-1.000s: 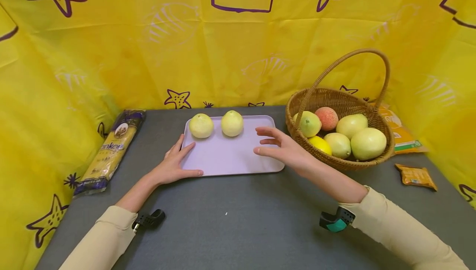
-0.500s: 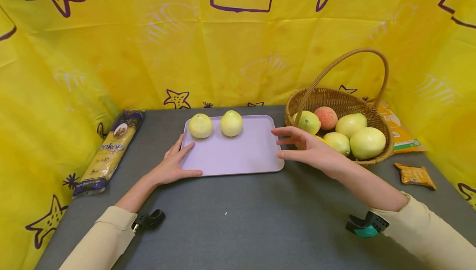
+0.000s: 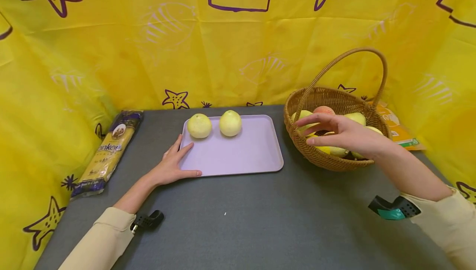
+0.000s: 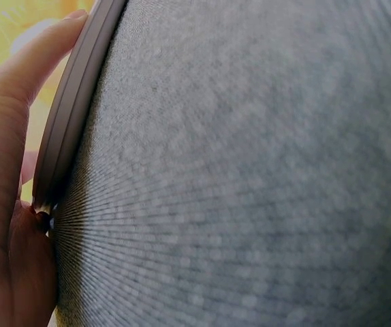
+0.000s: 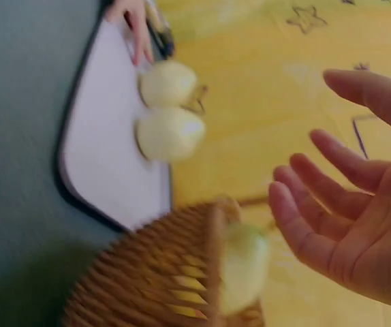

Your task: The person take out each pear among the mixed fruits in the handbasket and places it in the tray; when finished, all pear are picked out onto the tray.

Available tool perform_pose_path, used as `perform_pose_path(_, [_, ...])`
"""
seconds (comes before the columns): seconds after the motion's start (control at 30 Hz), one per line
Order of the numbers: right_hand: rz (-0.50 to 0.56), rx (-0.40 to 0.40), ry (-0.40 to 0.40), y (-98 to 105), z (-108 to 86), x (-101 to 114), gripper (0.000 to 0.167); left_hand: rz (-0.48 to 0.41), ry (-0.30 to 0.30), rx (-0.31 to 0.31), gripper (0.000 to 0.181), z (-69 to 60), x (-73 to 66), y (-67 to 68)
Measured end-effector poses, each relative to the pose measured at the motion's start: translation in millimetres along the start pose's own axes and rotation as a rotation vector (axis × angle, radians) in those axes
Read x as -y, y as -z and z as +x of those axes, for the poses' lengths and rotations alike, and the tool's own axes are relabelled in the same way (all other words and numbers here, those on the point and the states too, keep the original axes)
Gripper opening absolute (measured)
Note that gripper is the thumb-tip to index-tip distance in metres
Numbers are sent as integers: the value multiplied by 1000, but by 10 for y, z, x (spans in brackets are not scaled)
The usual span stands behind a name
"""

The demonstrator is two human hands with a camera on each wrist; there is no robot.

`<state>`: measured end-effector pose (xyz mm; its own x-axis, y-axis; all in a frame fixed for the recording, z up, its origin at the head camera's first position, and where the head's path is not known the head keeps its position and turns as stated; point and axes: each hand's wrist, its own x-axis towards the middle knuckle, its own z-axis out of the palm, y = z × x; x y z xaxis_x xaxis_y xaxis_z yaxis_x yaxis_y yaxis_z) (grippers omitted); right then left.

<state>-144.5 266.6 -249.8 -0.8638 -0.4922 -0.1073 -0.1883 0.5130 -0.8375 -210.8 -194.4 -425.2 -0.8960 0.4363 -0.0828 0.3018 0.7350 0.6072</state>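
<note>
Fingers spread, my left hand (image 3: 167,169) rests on the left front corner of a pale lilac tray (image 3: 238,156); its thumb lies along the rim in the left wrist view. Two round, pale yellow-green fruits (image 3: 230,124) stand side by side at the tray's back left. My right hand (image 3: 347,133) is over a wicker basket (image 3: 323,160), holding nothing, its fingers loosely bent and thumb apart. In the basket are a reddish peach-like fruit (image 3: 324,110), a bright yellow fruit (image 3: 322,149) and several pale green ones, partly hidden by this hand.
A pack of pasta (image 3: 111,148) lies at the table's left. The basket's tall handle (image 3: 343,59) arches above the fruit. Behind the basket on the right lies an orange packet (image 3: 390,119). A yellow patterned cloth (image 3: 223,55) hangs around the grey table (image 3: 230,228).
My right hand has moved right, from above the tray's right side to over the basket, with nothing in it. My left hand, the tray and its two fruits have stayed in place.
</note>
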Motion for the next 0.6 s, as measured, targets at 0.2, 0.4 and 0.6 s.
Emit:
perform_pose_path(0.2, [-89,-4,-61,254,11,-36,44,6,-8,-9,103,-14,13,-1])
perform_pose_path(0.4, [-71,-44,-99,418,82,-91,43,3,-17,-14,103,-19,11,-7])
perform_pose_path(0.6, [-105,-11,-136,559,206,-143,45,2,-9,-7,103,-10,0,-7])
